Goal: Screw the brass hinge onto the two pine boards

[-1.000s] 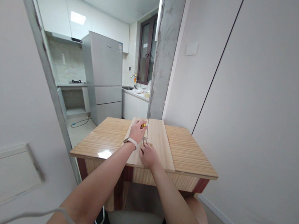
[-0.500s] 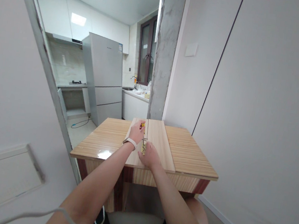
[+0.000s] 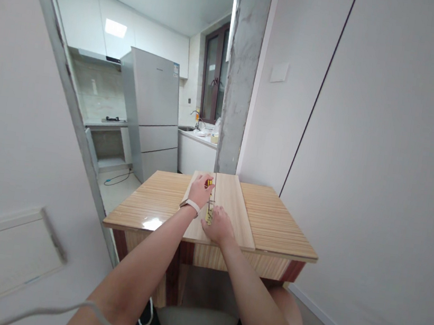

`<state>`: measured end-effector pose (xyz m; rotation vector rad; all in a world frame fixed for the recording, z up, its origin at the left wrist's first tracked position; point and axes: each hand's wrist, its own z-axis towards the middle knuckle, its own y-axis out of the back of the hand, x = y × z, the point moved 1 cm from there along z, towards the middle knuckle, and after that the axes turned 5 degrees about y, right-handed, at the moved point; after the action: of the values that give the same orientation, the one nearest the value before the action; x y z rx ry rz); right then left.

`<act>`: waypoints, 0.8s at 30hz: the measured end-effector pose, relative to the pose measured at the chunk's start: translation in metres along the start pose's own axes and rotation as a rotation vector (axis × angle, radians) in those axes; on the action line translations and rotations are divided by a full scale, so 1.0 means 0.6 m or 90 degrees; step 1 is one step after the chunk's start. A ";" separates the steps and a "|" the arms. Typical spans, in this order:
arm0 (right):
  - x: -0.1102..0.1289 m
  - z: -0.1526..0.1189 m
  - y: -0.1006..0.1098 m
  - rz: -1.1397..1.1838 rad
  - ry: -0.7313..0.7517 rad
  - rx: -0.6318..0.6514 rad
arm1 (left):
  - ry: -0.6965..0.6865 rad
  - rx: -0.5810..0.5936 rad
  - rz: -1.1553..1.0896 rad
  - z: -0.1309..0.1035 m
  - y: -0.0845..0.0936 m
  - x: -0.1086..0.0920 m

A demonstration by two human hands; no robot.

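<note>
My left hand (image 3: 199, 189), with a light-banded watch on the wrist, is closed round a small yellow-and-black tool (image 3: 210, 183); its kind is too small to make out. A narrow yellow strip with dark marks (image 3: 209, 215) lies nearer to me on the pale wooden board (image 3: 236, 213). Against the board rests my right hand (image 3: 219, 225), its thumb and fingers on either side of the strip's near end. Its grip is partly hidden. Close beside both hands, a thin dark line (image 3: 215, 183) runs lengthwise along the board.
Under the board stands a striped wooden table (image 3: 277, 218). A grey concrete pillar (image 3: 240, 80) and a white wall (image 3: 382, 152) are behind and to the right. The fridge (image 3: 154, 95) stands at the back left. A white cable (image 3: 62, 308) crosses my left forearm.
My left hand and the yellow-and-black tool have shifted very slightly, with the fingers now a little further over the tool. My right hand stays by the yellow strip.
</note>
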<state>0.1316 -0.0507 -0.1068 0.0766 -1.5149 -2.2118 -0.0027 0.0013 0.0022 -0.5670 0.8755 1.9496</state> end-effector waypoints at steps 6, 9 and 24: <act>0.004 -0.001 0.000 -0.013 -0.022 -0.012 | -0.002 0.017 0.006 0.001 -0.004 0.005; 0.006 -0.002 0.004 -0.019 -0.026 -0.008 | 0.000 0.032 0.002 0.001 -0.003 0.004; 0.016 -0.005 0.015 -0.042 -0.027 -0.005 | 0.012 0.030 0.045 0.002 0.003 -0.011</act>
<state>0.1268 -0.0593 -0.0980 0.0783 -1.5475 -2.2840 -0.0012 -0.0020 0.0078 -0.5347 0.9630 1.9842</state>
